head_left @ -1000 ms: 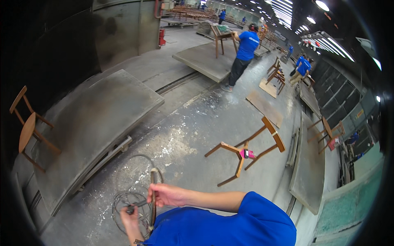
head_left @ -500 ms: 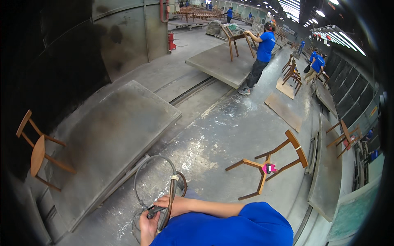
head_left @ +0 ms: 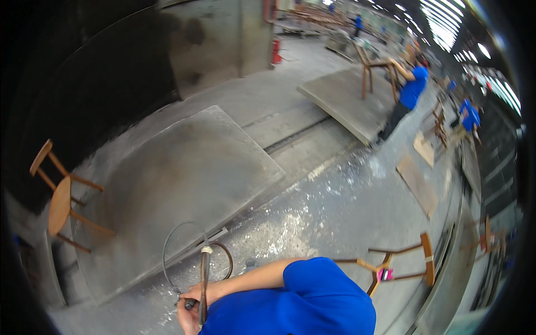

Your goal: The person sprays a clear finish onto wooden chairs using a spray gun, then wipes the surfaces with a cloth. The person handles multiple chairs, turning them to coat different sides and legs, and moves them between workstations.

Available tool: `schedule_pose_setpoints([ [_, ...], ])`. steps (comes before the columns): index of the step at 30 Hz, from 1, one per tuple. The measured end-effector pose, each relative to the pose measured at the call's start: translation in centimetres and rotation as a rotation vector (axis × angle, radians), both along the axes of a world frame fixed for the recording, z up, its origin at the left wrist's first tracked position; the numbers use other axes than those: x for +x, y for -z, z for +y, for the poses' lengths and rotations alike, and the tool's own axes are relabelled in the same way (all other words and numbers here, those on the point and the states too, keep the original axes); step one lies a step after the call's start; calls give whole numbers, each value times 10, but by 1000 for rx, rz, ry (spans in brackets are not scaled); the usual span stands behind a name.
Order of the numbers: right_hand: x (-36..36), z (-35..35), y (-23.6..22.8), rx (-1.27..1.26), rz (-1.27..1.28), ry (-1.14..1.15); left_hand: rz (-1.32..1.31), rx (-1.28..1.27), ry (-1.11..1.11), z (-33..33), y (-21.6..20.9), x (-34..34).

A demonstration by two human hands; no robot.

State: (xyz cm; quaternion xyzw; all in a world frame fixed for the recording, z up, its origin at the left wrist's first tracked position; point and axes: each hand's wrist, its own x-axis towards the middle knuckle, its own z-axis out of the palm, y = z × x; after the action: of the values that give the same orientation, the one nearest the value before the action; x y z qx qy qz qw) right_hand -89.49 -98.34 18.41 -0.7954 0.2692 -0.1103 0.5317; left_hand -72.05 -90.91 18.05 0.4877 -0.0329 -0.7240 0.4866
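Observation:
Close against my body, my left hand (head_left: pixel 187 319) grips a small dark hand tool (head_left: pixel 191 304) from below. My right hand (head_left: pixel 196 292) reaches over the top of the same tool, its fingers curled around it. What kind of tool it is cannot be made out. A thin grey hose (head_left: pixel 164 254) loops up from beside the hands. It meets a brown hose (head_left: pixel 229 258) at a pale wrapped tie (head_left: pixel 206 249), and the bundled part runs down in front of my right wrist.
A wide grey platform (head_left: pixel 223 162) lies ahead, with a wooden chair (head_left: pixel 60 206) at its left end. A seatless chair frame (head_left: pixel 427 259) with a pink item (head_left: pixel 385 274) rests on the floor at right. Beyond, a co-worker (head_left: pixel 412 89) handles a chair (head_left: pixel 365 64) on another platform.
My view has swung, so the surroundings appear farther right, and the picture is blurred. Both hands stay on the tool, and the hose loop has shifted left with them.

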Motion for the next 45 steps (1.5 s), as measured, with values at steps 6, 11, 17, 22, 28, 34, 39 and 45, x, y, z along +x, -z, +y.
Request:
schedule_pose_setpoints([
  [6,7,-71,-49,216,73,-174,-434,68,-244,-10,-95,0],
  [11,31,-129,-118,337,163,25,-621,22,-597,-85,-92,95],
  [17,153,-227,-152,609,-118,183,-708,-59,-362,-219,-49,291],
  [22,307,-287,-147,489,-155,428,-630,-128,-304,-359,-11,474],
  [28,383,-306,-158,425,-169,662,-235,-164,-360,-538,13,640],
  [34,390,-288,-154,434,-200,841,86,-247,-612,-650,47,706],
  [39,381,-268,-152,418,-120,954,34,-195,-608,-658,60,670],
  [45,358,-269,-144,417,-162,935,69,-288,-557,-534,42,536],
])
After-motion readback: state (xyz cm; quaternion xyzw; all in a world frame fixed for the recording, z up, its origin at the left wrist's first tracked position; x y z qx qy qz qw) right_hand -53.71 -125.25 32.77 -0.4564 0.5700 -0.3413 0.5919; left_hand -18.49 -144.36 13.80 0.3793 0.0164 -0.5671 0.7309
